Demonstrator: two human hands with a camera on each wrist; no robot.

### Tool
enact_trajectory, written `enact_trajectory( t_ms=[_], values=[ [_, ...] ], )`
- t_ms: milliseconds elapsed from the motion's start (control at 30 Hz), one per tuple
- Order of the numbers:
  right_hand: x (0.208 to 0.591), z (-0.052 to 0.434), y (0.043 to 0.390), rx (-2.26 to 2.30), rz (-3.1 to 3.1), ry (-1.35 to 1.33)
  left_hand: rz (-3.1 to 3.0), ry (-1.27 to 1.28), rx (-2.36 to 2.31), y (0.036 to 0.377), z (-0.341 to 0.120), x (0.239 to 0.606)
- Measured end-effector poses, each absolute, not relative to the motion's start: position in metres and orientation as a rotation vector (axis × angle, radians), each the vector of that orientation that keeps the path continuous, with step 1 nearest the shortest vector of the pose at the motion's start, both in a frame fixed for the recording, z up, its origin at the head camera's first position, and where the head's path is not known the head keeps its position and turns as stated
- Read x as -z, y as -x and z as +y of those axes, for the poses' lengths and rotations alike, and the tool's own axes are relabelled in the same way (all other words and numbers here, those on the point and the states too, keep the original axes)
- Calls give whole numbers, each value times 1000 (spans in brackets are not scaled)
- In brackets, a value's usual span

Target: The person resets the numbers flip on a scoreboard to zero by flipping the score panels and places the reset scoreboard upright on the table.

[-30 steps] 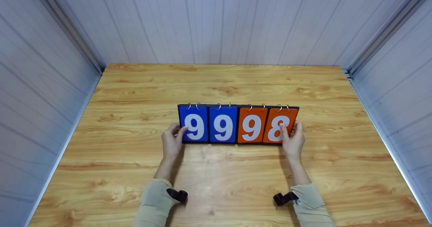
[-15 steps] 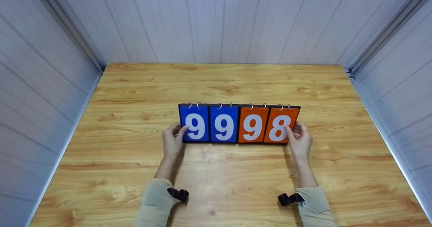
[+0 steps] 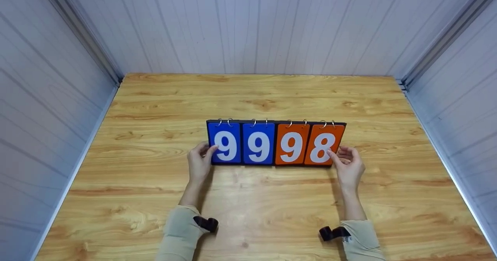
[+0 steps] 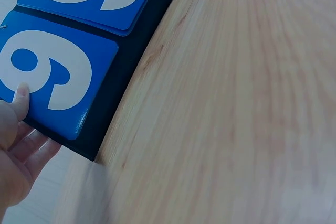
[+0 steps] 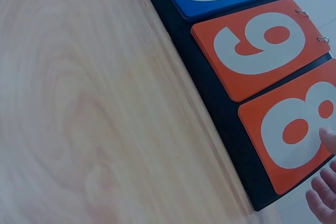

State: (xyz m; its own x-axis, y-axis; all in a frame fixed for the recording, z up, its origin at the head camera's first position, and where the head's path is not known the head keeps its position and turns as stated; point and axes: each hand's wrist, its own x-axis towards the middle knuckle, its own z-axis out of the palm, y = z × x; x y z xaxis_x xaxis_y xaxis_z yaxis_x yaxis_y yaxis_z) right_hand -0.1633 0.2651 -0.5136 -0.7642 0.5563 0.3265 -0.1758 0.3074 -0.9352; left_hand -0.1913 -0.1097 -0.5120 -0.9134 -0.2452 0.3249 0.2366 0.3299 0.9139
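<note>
A tabletop flip scoreboard [image 3: 274, 164] stands tilted on the wooden table, its black backing carrying number cards on metal rings. Two blue cards [image 3: 258, 129] each read 9, and the orange cards beside them read 9 [image 3: 281, 129] and 8 [image 3: 320, 129]. My left hand [image 3: 199, 166] grips the scoreboard's left edge, thumb on the front of the blue card and fingers behind. At the other end, my right hand [image 3: 350, 171] has its thumb at the 8 card. In the right wrist view its fingertips [image 5: 314, 203] show beside the scoreboard's edge, loosely bent and not wrapped round it.
Wood-grain table [image 3: 256, 214] surrounds the scoreboard. Pale panelled walls [image 3: 252, 28] rise at the back and both sides. A black wrist camera [image 3: 209, 225] sits on the left sleeve and another black wrist camera [image 3: 327, 234] on the right.
My right hand has shifted rightward along the 8 card, and its fingers have loosened from the edge. The left hand keeps its grip. The card numbers are unchanged.
</note>
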Motion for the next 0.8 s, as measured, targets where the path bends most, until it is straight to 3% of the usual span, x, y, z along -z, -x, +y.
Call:
enact_trajectory(
  t_ms=[800],
  values=[
    [514, 271, 164, -1371, -2058, 384, -2191, -26, 1642, 194, -111, 516]
  ],
)
